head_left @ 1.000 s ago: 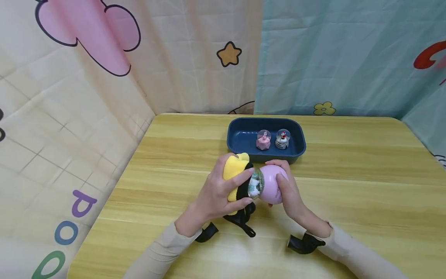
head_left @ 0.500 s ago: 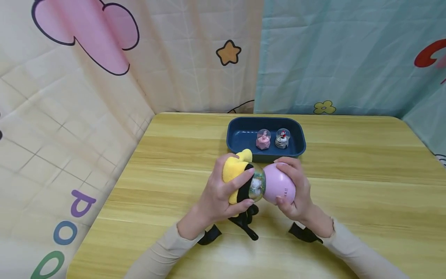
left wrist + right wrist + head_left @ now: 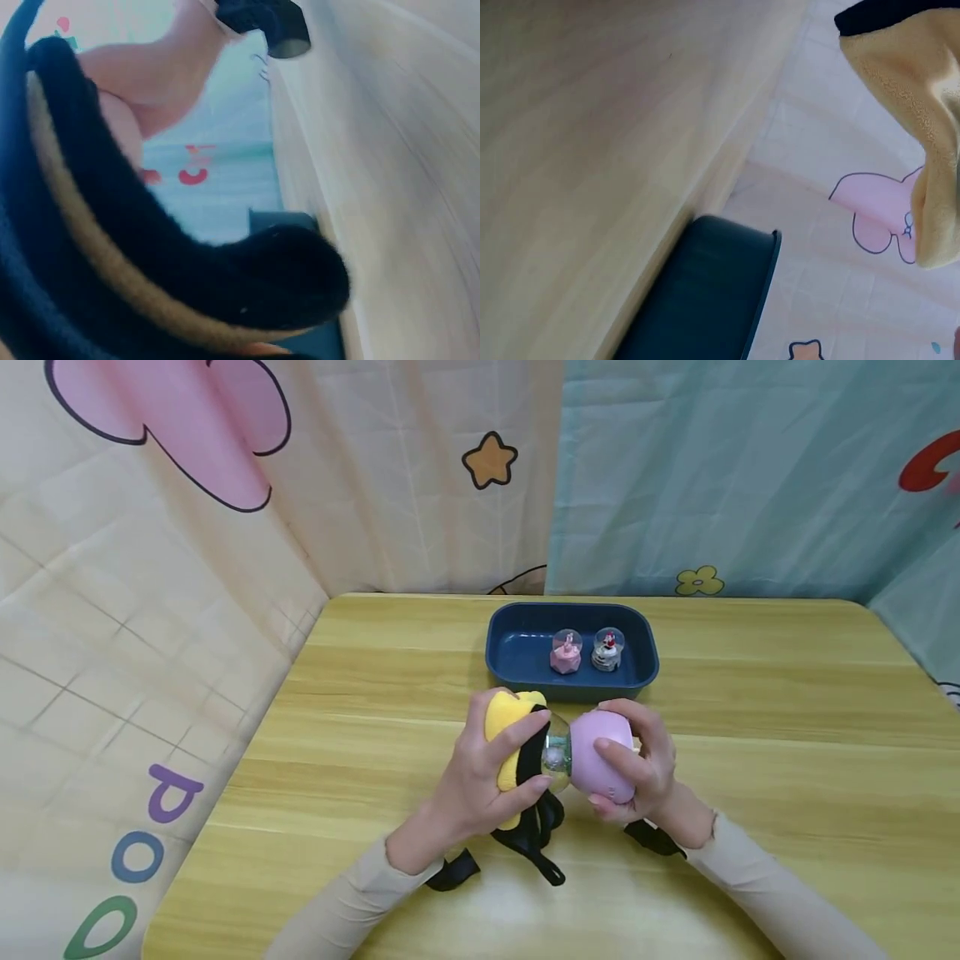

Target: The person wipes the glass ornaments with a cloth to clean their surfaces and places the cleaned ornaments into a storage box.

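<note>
Between both hands a snow globe (image 3: 596, 756) with a smooth pink base lies on its side, glass toward the left. My left hand (image 3: 476, 777) grips a yellow plush cloth (image 3: 504, 718) with black edging and presses it round the glass dome, partly covering it. Black loops of the cloth hang below that hand. My right hand (image 3: 651, 768) holds the pink base, fingers curled over it. In the left wrist view the cloth's dark edging (image 3: 180, 270) fills the foreground; in the right wrist view a cloth flap (image 3: 907, 82) shows at upper right.
A dark blue tray (image 3: 517, 677) stands on the wooden table (image 3: 765, 710) just beyond the hands. Two small snow globes sit in it, one with a pink base (image 3: 566, 653) and one with a red figure (image 3: 607, 650). Printed curtains (image 3: 420, 485) surround the table.
The right hand has shifted its grip and turned the pink base, so its lettering has moved lower. Both hands and the globe have moved slightly right, the cloth staying against the glass.
</note>
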Demonstrator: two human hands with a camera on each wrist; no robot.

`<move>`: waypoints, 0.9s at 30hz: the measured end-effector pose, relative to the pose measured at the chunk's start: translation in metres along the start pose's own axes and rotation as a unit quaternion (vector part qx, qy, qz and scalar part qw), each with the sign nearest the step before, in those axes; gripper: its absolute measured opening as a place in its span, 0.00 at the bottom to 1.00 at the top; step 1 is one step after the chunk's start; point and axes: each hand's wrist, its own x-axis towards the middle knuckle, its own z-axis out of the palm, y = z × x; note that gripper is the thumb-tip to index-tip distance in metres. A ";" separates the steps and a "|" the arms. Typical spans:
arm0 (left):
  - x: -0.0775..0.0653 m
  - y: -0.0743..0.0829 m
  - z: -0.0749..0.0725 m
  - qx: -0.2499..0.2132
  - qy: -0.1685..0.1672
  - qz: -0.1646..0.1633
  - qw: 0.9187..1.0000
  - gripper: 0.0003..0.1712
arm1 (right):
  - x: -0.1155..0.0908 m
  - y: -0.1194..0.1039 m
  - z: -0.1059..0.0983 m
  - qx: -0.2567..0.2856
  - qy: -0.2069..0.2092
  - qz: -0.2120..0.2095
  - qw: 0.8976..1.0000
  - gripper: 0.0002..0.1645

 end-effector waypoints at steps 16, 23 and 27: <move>-0.002 -0.002 0.000 -0.022 -0.012 0.023 0.999 0.28 | -0.005 -0.006 0.003 0.053 0.038 0.098 0.993 0.26; -0.001 -0.003 -0.007 -0.042 -0.073 0.013 0.996 0.39 | -0.009 -0.010 0.001 0.104 0.036 0.216 0.970 0.28; 0.002 -0.005 -0.007 -0.050 -0.077 0.047 0.995 0.46 | -0.009 -0.012 -0.002 0.127 0.014 0.275 0.953 0.27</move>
